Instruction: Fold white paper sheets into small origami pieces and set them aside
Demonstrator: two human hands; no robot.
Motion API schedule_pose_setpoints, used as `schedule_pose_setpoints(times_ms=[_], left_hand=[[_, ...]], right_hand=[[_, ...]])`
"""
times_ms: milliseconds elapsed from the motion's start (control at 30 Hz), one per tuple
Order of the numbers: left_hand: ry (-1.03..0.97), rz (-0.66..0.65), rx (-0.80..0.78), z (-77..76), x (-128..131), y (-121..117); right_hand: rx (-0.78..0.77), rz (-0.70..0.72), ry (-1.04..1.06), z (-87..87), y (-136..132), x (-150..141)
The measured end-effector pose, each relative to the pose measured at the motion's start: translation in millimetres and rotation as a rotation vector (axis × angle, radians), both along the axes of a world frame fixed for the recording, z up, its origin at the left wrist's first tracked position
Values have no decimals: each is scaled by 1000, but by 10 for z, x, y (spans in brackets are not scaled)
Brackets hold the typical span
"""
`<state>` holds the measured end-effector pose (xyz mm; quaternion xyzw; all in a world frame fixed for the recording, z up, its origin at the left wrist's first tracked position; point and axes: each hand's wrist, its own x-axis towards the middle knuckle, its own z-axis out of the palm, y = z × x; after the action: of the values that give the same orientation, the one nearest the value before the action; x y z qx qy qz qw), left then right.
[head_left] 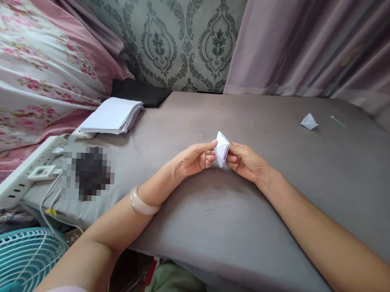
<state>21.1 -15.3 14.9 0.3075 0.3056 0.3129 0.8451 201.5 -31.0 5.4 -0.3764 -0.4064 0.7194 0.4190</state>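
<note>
A small piece of folded white paper [221, 150] is held upright above the grey-covered table, with several layers showing along its right edge. My left hand [197, 158] pinches its left side between thumb and fingers; a pale bangle [142, 204] circles that wrist. On the other side, my right hand [246, 161] grips the paper's right edge, its thumb partly hidden behind the fold. Farther back to the right, a folded white paper boat [309, 122] rests on the table.
A stack of white paper [110, 115] lies at the back left, near a black folder-like item [140, 93]. Along the left edge runs a white power strip [23, 172] with cables. A teal fan [19, 259] stands at lower left. A thin pale stick [338, 121] lies far right.
</note>
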Motion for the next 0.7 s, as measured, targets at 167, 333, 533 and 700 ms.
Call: schedule_pose_setpoints(times_ms=[167, 333, 533, 700], left_hand=[[9, 8, 71, 37, -33, 6], [98, 44, 170, 31, -48, 8], [212, 35, 339, 30, -89, 8], [362, 133, 435, -15, -107, 31]], right_hand=[[21, -15, -2, -9, 14, 59], [34, -10, -15, -9, 1, 84], [84, 29, -132, -22, -13, 88], [72, -45, -194, -43, 2, 84]])
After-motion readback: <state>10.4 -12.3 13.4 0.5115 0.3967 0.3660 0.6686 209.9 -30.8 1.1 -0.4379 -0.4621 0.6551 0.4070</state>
